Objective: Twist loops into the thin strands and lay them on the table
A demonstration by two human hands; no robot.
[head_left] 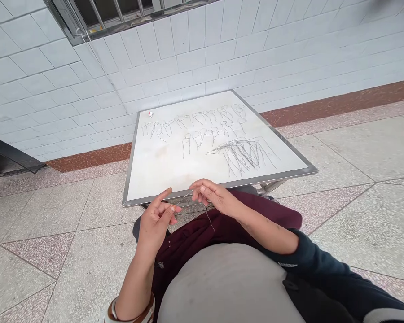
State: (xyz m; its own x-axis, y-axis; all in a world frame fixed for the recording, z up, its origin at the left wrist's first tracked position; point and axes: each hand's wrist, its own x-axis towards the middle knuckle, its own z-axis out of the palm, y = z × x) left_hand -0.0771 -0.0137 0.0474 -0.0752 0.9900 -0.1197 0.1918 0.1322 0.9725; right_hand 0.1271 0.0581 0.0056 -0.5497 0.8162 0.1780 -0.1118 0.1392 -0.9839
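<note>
Between my hands, above the lap and just short of the table's front edge, runs a thin wire [184,197]. My left hand [157,217] pinches one end between thumb and finger. My right hand [212,195] holds the other part with its fingertips, and a loose end hangs below it over the dark red cloth. On the white table [155,175] ahead lies a pile of loose dark wires [244,154] at the right. Several wires with looped tops [186,139] are spread in rows behind it.
A small red and white object [150,115] sits at the table's back left corner. The table's grey metal edge [276,175] is close in front of my hands. Behind stands a tiled wall [188,72] with a barred window [121,13].
</note>
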